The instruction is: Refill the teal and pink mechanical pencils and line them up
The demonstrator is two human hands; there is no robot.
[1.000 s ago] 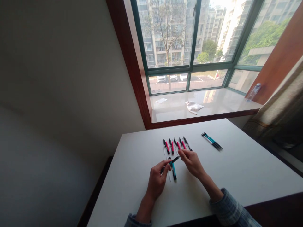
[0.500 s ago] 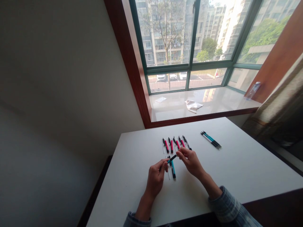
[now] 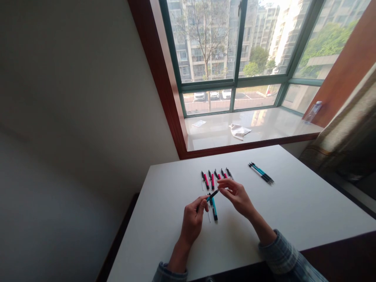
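Observation:
A teal pen with a black grip [image 3: 214, 193] points up and to the right in my left hand [image 3: 193, 220], whose fingers are closed around its barrel. My right hand [image 3: 236, 197] is at the pen's tip, thumb and fingers loosely apart; whether a fingertip touches the tip is hard to tell. Under the held pen lie a teal pen barrel [image 3: 215, 212], a black pen part and a thin white refill [image 3: 209, 216]. Beyond my hands is a row of pink barrels [image 3: 206, 181], black pen parts [image 3: 228, 172] and thin refills, partly hidden by my right hand.
Several whole pens [image 3: 261, 173], teal and white with black grips, lie side by side at the right on the white table [image 3: 164, 203]. Behind is a window sill [image 3: 211, 137] with a crumpled cloth [image 3: 240, 131], a paper [image 3: 199, 123] and a clear bottle [image 3: 313, 112]. A curtain hangs right.
My right hand's fingers have loosened and lifted slightly at the pen's tip. My left hand keeps its hold on the pen, nearly in the same place.

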